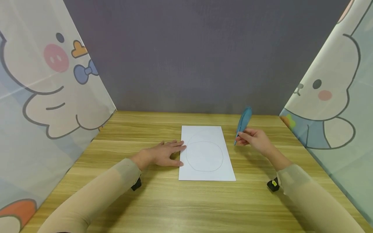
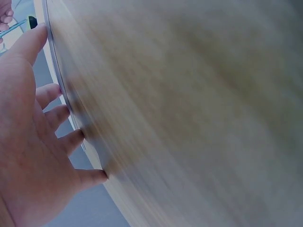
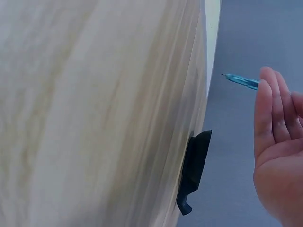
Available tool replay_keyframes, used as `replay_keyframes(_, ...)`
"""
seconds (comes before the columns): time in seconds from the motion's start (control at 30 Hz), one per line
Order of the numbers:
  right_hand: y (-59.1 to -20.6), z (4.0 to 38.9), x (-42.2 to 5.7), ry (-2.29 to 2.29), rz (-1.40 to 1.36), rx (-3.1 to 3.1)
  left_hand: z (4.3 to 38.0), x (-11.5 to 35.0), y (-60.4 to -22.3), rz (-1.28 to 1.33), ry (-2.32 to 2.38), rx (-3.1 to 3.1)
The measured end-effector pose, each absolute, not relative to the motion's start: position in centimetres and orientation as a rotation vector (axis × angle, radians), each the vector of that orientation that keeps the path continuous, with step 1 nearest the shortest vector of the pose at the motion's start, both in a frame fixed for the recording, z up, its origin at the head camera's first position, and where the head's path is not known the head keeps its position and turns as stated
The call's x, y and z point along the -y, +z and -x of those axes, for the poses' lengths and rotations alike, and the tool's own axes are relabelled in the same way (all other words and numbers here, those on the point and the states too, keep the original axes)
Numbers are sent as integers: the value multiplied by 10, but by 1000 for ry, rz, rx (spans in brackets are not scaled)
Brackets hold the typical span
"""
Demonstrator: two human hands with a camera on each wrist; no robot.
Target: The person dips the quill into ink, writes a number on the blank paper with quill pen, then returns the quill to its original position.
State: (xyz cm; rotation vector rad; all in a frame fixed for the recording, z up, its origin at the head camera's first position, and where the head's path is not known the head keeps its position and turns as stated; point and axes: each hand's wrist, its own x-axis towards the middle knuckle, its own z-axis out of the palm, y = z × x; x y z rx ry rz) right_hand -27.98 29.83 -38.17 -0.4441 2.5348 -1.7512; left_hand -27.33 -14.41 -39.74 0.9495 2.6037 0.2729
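Note:
A white sheet of paper (image 1: pixel 205 158) bears a thin-lined rounded outline, with a fainter arc rising above it. My left hand (image 1: pixel 163 154) lies spread on the table at the sheet's left side, its fingertips and thumb tip over that edge. In the left wrist view the fingers (image 2: pixel 49 116) are apart and touch the surface. To the right of the sheet, my right hand (image 1: pixel 253 139) pinches a blue pen (image 1: pixel 244 119) with a broad, leaf-shaped top. Its tip points down, away from the paper; the right wrist view shows the narrow point of the pen (image 3: pixel 241 80).
The wood-grain table (image 1: pixel 201 207) extends around the sheet. Behind it rises a grey panel (image 1: pixel 198 58), with cartoon-printed cloth (image 1: pixel 26 136) on both sides. Black devices sit at both wrists, one below the right sleeve (image 1: pixel 291 178). A dark object (image 3: pixel 194 165) shows in the right wrist view.

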Motion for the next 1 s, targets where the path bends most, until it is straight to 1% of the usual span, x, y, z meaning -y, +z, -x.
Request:
replay_keyframes(0.43,-386,279,-305,-1931,599,-2289,272,144,-397,-952,269,-2602)
replay_keyframes(0.8,-384,276,-315,-2007,637,-2139,273,144,-398,-953,273,-2604)
replay_keyframes(0.9,-382,274,-318,-1985,589,-2216,273,145,-398,-954,279,-2604)
replay_keyframes(1.0,-380,271,-322,-1846,513,-2434,274,145,-398,-953,274,-2606)
